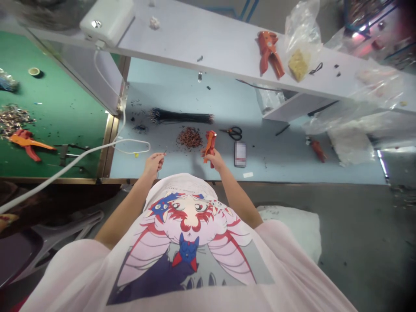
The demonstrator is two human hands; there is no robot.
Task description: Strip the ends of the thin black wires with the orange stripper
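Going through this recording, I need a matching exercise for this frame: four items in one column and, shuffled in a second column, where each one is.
Items:
1. Black-handled scissors
2. Clear plastic bag
3. Pile of metal scraps
4. Orange wire stripper nearest the phone

Places:
A. On the green mat
B. In the right hand
C. On the pale blue bench top
D. On the white shelf

Right pairs: 1-C, 2-D, 3-A, 4-B.
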